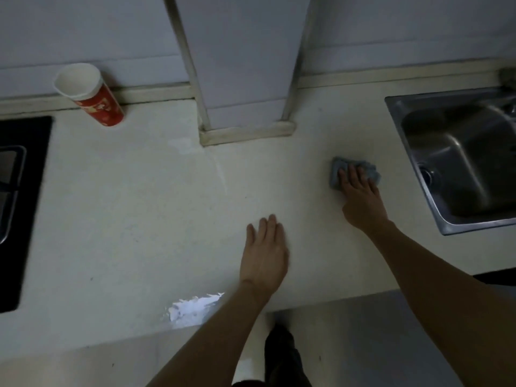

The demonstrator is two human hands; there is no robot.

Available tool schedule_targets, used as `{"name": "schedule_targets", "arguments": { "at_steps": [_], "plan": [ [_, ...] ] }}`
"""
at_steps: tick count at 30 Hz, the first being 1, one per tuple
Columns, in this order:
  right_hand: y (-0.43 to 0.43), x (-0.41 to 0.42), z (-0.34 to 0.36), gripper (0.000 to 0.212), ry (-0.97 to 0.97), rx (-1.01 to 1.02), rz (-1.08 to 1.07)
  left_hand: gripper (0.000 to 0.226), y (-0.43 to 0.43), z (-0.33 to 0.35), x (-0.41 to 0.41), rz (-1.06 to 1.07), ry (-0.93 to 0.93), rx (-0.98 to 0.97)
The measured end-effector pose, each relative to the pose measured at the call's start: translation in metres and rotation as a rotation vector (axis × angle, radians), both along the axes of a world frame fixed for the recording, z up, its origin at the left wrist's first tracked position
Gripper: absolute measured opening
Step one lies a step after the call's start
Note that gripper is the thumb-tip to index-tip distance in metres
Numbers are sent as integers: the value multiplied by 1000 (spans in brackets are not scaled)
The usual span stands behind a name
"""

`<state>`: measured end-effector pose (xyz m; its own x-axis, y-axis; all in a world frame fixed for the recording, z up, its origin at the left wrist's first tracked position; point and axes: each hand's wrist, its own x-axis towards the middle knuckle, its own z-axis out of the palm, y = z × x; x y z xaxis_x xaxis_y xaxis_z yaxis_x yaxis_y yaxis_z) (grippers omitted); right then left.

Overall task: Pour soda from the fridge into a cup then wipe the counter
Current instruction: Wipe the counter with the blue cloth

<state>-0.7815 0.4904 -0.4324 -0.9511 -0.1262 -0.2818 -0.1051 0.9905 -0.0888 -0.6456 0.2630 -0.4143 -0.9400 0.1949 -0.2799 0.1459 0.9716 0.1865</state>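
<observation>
A red paper cup [92, 99] with a white inside stands at the back left of the pale counter [125, 219], near the wall. My right hand [360, 196] presses flat on a blue-grey cloth [336, 170] on the counter, just left of the sink. My left hand [265, 252] rests flat on the counter near the front edge, fingers straight, holding nothing. No soda bottle is in view.
A steel sink [460, 163] is set into the counter at the right. A black cooktop [19, 205] lies at the far left. A boxed white column [245, 79] juts out from the back wall. A wet streak [220, 171] and a bright patch [192, 305] mark the counter.
</observation>
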Motion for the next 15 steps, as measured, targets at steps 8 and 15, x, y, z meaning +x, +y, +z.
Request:
{"name": "schedule_targets", "arguments": {
  "at_steps": [8,15],
  "plan": [
    [62,82,-6,78,69,51,-244,50,11,7,36,71,-37,1],
    [-50,121,-9,70,25,-4,-629,47,-72,8,87,225,-13,-58]
  ]
}}
